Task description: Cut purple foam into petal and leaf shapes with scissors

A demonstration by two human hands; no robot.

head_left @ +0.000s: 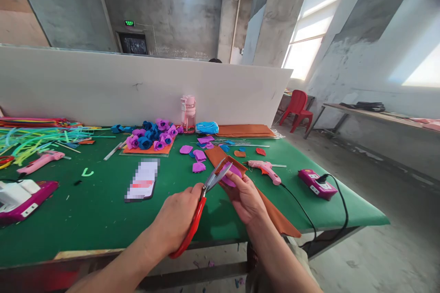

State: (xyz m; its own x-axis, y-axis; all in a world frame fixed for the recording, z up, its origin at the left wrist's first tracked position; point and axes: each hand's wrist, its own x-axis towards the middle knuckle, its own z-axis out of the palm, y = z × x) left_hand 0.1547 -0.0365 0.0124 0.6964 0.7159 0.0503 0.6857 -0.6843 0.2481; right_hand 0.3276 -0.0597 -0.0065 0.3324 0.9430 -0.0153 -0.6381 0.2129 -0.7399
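My left hand (180,215) grips the red-handled scissors (196,220), whose blades are parted and point away from me. Between the fingers and thumb of my right hand (249,199) is a purple paper piece (227,178), with the blades at its edge. Beneath the right hand a long brown paper sheet (278,219) runs to the table's front edge. Loose purple pieces (199,167) lie just beyond the scissors. To the right of them rests a pink glue gun (265,170), its cord trailing off the front.
A phone (142,181) lies on the green table (103,219). Purple and blue paper flowers (151,136) are heaped behind it. A pink bottle (188,114) stands by the white partition (137,82). Power strips (316,184) sit at right and left, near coloured strips (44,139).
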